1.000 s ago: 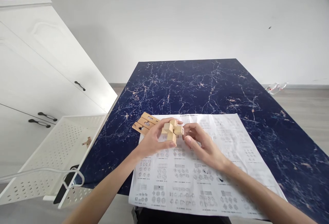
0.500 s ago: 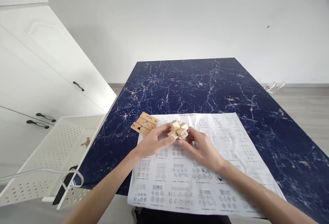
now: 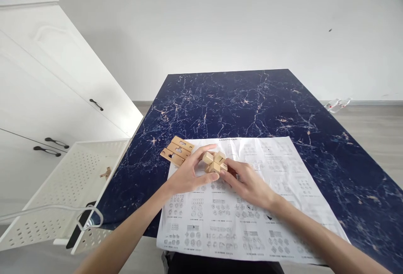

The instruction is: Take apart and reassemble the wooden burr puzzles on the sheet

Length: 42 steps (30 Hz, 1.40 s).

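Between my two hands is a pale wooden burr puzzle (image 3: 215, 163), its square bars crossing one another, with a dark mark on one end. My left hand (image 3: 188, 174) cradles it from the left, thumb at its near side and index finger stretched along its far side. From the right, my right hand (image 3: 248, 181) pinches it with thumb and fingers. Under both hands lies a large white printed sheet (image 3: 264, 236) with rows of small puzzle diagrams. Just beyond my left hand, several flat wooden pieces (image 3: 178, 150) with cut-outs and numbers lie side by side, partly on the sheet.
The dark blue marbled table (image 3: 226, 102) reaches toward a white wall. At the left, a white perforated basket (image 3: 63, 177) holds a small wooden piece (image 3: 106, 173), and a white cable (image 3: 56, 207) crosses it. A white cabinet (image 3: 63, 68) stands behind the basket.
The wooden puzzle has turned between my hands, so the numbered end that faced me is replaced by other faces. My left index finger has lifted and stretched out.
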### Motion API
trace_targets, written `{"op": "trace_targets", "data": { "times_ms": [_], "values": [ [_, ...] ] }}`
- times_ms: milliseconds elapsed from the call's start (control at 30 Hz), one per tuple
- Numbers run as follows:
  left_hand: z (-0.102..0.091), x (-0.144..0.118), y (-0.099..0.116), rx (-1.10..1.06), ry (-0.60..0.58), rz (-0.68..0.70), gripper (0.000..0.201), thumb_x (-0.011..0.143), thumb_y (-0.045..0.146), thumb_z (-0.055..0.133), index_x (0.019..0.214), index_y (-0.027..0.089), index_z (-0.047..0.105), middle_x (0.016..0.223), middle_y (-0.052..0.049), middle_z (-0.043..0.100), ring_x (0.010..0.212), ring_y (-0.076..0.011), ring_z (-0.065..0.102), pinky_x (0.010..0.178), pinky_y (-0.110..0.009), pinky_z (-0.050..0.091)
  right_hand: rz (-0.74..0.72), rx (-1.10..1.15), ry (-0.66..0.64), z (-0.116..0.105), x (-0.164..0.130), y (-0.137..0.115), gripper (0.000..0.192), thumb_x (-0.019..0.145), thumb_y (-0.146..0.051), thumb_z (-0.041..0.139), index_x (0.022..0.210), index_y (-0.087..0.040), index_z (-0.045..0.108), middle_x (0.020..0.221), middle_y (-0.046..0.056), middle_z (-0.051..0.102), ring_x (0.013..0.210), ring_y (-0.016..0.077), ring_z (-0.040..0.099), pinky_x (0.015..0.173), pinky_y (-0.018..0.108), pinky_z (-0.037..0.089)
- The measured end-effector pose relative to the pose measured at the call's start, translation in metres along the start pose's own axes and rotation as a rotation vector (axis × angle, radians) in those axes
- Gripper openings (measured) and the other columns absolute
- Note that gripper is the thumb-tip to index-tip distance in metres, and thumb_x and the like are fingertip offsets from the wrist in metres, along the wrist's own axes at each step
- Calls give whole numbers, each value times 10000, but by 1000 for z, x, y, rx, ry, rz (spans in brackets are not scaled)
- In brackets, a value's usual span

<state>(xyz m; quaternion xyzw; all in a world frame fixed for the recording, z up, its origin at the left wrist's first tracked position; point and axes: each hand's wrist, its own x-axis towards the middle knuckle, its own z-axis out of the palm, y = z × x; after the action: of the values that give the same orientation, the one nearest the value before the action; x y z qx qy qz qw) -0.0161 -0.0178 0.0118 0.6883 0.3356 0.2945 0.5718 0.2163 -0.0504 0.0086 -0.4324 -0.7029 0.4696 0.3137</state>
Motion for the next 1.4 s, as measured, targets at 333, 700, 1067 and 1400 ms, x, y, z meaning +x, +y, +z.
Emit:
{"op": "trace_targets", "data": {
  "times_ms": [333,700,1067,1400],
  "values": [
    [2,3,1,-241,-92,116,755,928,552,823,1575,299,527,1412,-158,716,1390,-361,638,1133,-536,533,167,853,-454,1,4,-4,472,1105,-602,489,807,-237,529,628,-58,425,493,124,367,531,299,354],
    [-1,7,1,-375,-132,57,619,962,554,783,1483,245,655,1445,-179,687,1376,-381,622,1162,-529,476,181,1019,-427,10,2,6,494,1125,-570,510,805,-195,537,637,-65,435,469,84,402,534,262,334],
    [-2,8,-3,-476,-160,25,679,894,515,868,1495,275,664,1457,-157,696,1360,-343,644,1146,-475,499,176,982,-453,10,2,2,503,1125,-585,511,794,-205,509,630,-73,419,473,86,379,518,263,314],
    [-10,11,-3,-311,285,71,598,965,570,752,1467,259,651,1449,-143,706,1349,-338,661,1129,-499,531,181,1016,-431,8,1,6,512,1134,-522,512,733,-203,522,593,-68,425,470,88,351,513,275,291]
  ]
}}
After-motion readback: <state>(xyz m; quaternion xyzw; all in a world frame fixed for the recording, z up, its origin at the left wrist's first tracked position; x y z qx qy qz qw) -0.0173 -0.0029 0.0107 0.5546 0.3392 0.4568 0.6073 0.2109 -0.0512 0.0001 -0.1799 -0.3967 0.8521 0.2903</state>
